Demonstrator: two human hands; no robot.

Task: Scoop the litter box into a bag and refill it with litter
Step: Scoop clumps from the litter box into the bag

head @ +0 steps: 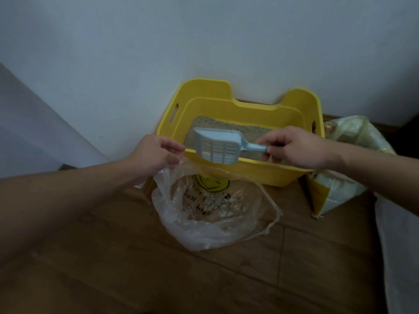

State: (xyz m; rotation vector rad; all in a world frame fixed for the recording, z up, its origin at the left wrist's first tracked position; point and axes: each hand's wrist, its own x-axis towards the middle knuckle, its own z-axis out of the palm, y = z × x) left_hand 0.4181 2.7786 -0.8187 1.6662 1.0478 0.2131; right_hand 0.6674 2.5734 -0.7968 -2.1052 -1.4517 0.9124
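A yellow litter box (pixel 260 171) stands against the wall with grey litter (pixel 217 125) inside. My right hand (pixel 294 147) grips the handle of a pale blue slotted scoop (pixel 217 146), which hangs over the box's front rim, tilted toward the bag. My left hand (pixel 156 152) pinches the rim of a clear plastic bag (pixel 204 232) and holds it up in front of the box. Pale clumps (pixel 217 205) lie in the bottom of the bag.
A white and yellow litter sack (pixel 333 193) leans beside the box on the right. The floor (pixel 136 268) is brown wood planks. A white wall rises behind the box, and a pale panel slants at the left.
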